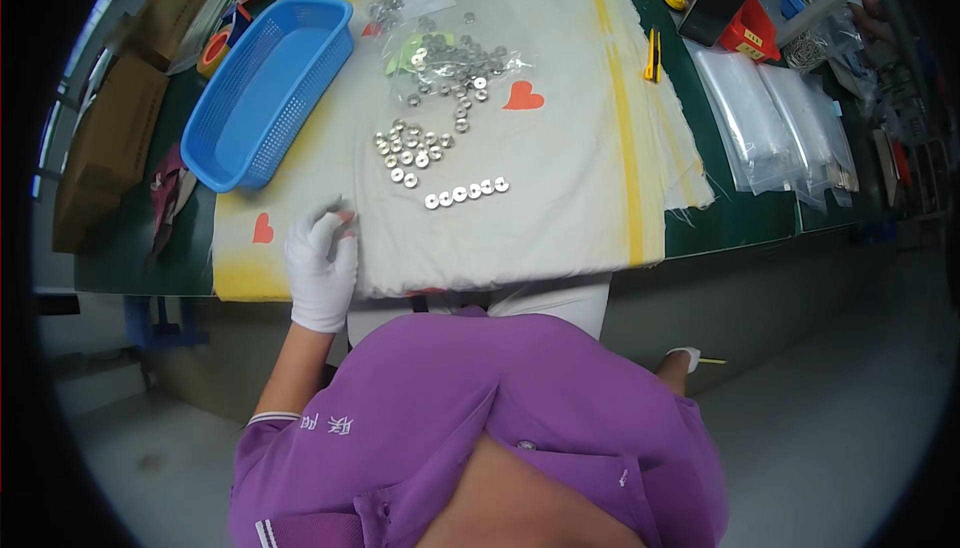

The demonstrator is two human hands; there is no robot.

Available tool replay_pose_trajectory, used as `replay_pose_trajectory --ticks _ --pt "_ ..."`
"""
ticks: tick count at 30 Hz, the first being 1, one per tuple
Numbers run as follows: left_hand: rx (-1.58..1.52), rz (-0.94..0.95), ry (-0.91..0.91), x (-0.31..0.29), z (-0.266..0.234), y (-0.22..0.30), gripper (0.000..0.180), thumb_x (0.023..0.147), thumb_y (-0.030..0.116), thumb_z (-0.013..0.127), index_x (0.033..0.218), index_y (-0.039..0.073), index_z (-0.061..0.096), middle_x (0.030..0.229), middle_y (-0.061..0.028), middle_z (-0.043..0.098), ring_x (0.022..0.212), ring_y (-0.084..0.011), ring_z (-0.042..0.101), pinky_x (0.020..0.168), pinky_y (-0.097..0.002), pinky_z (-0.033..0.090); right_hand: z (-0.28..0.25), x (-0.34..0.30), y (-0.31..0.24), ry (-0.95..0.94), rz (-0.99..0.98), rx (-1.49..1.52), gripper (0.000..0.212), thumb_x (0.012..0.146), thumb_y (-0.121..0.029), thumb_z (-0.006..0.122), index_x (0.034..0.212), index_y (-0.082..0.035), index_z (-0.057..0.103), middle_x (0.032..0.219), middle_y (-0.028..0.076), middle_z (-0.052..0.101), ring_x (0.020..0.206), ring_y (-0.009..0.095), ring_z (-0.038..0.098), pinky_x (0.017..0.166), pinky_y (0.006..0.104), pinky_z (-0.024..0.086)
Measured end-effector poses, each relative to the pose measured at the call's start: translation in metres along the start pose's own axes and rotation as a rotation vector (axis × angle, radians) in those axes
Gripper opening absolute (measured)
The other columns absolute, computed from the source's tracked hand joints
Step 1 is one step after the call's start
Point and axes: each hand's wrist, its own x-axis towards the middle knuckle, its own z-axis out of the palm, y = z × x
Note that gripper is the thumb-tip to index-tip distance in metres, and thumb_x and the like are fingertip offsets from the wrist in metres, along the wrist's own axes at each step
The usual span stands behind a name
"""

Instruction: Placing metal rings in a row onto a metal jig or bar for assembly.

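off to the right, the right hand [682, 357] is partly hidden; whether the thin yellow item [712, 361] beside it is gripped cannot be told. the gloved left hand [322, 258] is rested half-curled on a cloth [570, 178], with nothing seen held. beyond it, a row of metal discs [460, 194] is set apart from a loose pile [406, 158], perhaps so each is easily seen. more are held in a clear bag [455, 23]. rolling is probably checked by the soft cloth, spread over a green table [735, 220]; cardboard boxes [110, 138] are stacked leftward.
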Motion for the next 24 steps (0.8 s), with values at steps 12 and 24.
replay_pose_trajectory --ticks 12,24 --pt "0.084 0.292 -0.150 0.096 0.052 -0.005 0.067 0.069 0.038 0.078 0.127 0.010 0.058 0.139 -0.0190 0.046 0.133 -0.0389 0.037 0.110 -0.0494 0.031 -0.423 -0.354 0.019 -2.513 1.464 -2.526 0.034 0.099 -0.014 0.055 0.131 -0.005 0.057 0.094 0.001 0.057 0.072 0.005 0.045 0.065 0.0191 0.037" --pt "-0.128 0.193 0.003 0.053 0.005 0.009 0.030 0.072 0.008 0.068 0.102 0.007 0.066 0.101 -0.0110 0.061 0.101 -0.0316 0.056 0.090 -0.0412 0.045 -0.517 -0.395 -0.152 -2.938 2.988 -1.401 0.028 0.086 -0.006 0.063 0.113 -0.009 0.069 0.093 0.011 0.061 0.091 0.027 0.057 0.084 0.0352 0.046"
